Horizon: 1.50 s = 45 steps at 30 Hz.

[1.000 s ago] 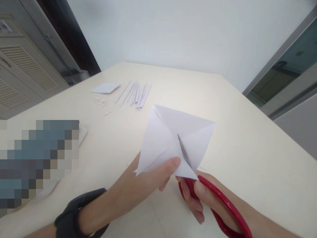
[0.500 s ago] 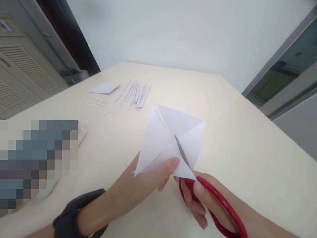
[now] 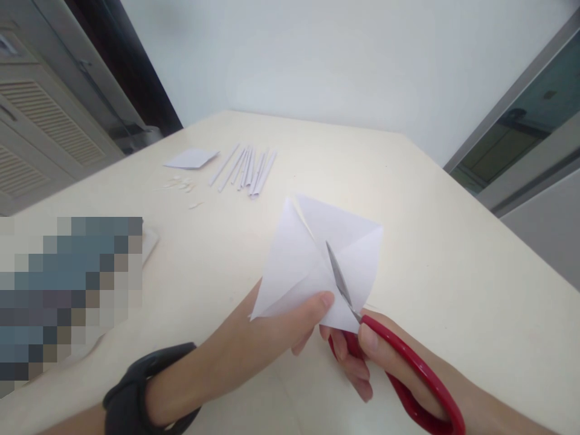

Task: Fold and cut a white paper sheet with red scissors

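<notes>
Left hand (image 3: 294, 323) is pinching paper (image 3: 283, 260) at frame centre; right hand (image 3: 390, 360) is gripping scissors (image 3: 410, 355) across its lower-right corner. 1 upper slit (image 3: 305, 219) is showing; right crease (image 3: 357, 241) is appearing uncut.

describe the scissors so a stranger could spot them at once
Start at the large cream table. Over its near side, the right hand holds the scissors; their glossy red handles set them apart from the white paper in the left hand.

matt white square paper sheet (image 3: 310, 269), glossy red plastic-looking scissor handles (image 3: 414, 360), grey metal scissor blade (image 3: 338, 273), smooth cream counter (image 3: 453, 254)
</notes>
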### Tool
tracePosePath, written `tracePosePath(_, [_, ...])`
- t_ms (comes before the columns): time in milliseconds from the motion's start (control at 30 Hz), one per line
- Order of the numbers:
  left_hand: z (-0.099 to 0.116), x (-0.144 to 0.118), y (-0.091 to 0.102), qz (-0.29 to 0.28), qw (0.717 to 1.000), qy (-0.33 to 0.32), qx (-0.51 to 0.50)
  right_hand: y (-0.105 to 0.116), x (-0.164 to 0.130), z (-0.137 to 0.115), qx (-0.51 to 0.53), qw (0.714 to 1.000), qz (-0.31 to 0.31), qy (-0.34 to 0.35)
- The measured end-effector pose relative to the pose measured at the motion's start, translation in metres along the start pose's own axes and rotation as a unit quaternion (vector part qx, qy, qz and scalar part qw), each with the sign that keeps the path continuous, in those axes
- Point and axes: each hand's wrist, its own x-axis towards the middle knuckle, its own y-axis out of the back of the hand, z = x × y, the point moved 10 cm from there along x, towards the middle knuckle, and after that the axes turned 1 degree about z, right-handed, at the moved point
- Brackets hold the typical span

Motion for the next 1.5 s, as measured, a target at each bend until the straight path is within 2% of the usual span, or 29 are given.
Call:
tracePosePath(300, [0.001, 0.001, 0.002, 0.004, 0.999, -0.016, 0.028, 0.005, -0.001, 0.01, -0.025, 0.999, 0.019, -0.038])
tracePosePath(500, [0.003, 0.002, 0.002, -0.011, 0.999, -0.003, 0.036, 0.001, 0.0, 0.004, 0.001, 1.0, 0.007, -0.002])
tracePosePath(733, [0.011, 0.004, 0.0, -0.021, 0.999, -0.025, 0.019, -0.003, 0.002, 0.007, 0.028, 1.0, -0.011, 0.004])
tracePosePath(833, [0.01, 0.003, 0.0, -0.025, 0.999, -0.011, 0.019, -0.003, 0.001, 0.009, 0.023, 1.0, -0.011, -0.003])
tracePosePath(1133, [0.01, 0.003, 0.002, -0.011, 0.999, -0.03, 0.02, -0.006, 0.003, 0.001, 0.059, 0.998, -0.015, 0.036])
tracePosePath(1367, [0.011, 0.005, 0.004, -0.001, 0.998, -0.028, 0.058, -0.005, 0.002, 0.01, 0.039, 0.999, -0.011, -0.002])
tracePosePath(1500, [0.008, 0.006, 0.004, 0.011, 0.999, -0.015, 0.032, -0.005, 0.002, 0.012, 0.03, 0.999, -0.013, -0.01])
